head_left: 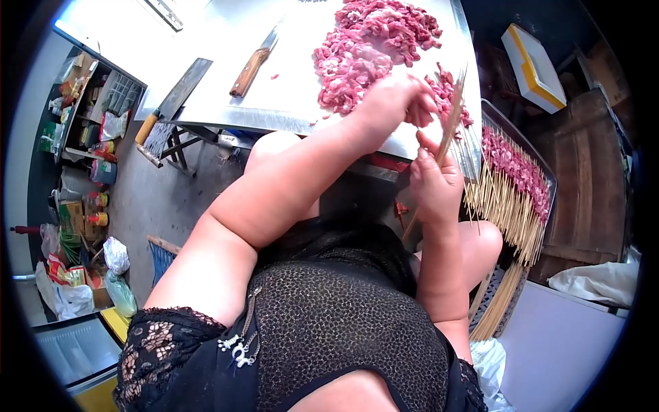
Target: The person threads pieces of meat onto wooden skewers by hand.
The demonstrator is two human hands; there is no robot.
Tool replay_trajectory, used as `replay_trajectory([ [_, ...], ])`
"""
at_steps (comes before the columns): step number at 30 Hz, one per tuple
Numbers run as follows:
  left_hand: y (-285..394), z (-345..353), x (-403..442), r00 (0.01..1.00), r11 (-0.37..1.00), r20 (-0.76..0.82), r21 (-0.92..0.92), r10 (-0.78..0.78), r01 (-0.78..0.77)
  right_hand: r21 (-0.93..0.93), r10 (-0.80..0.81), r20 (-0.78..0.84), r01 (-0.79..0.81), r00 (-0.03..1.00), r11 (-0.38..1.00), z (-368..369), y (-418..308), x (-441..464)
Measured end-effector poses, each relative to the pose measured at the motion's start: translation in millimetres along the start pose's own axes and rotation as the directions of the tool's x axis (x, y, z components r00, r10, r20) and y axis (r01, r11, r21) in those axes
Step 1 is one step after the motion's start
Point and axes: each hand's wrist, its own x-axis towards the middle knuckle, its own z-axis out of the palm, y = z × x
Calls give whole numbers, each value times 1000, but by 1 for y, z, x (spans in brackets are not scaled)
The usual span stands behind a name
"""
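My left hand (398,103) reaches across to the edge of the meat on the white table. Its fingers are curled downward, and whatever they may pinch is hidden. Below and to the right, my right hand (438,182) is closed around thin bamboo skewers (453,117), which point up and away past the fingers. Beside both hands lies a pile of raw pink meat pieces (353,65). A smaller heap of meat (443,86) sits behind the skewers, near the table's right edge.
A tray (549,172) at the right holds many skewers threaded with meat (518,172). Bare bamboo sticks (504,302) lie below it. On the table are a cleaver (182,89) and a wooden-handled knife (254,65). Shelves with goods (96,151) stand at the left.
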Motion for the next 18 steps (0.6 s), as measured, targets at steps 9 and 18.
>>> replay_trajectory([
  [9, 49, -57, 15, 916, 121, 329, 924, 229, -362, 6, -162, -51, 162, 986, 987, -10, -4, -10],
  [18, 29, -52, 29, 975, -202, 218, 957, 43, -206, -19, -117, -40, 116, 992, 993, -14, 9, -7],
])
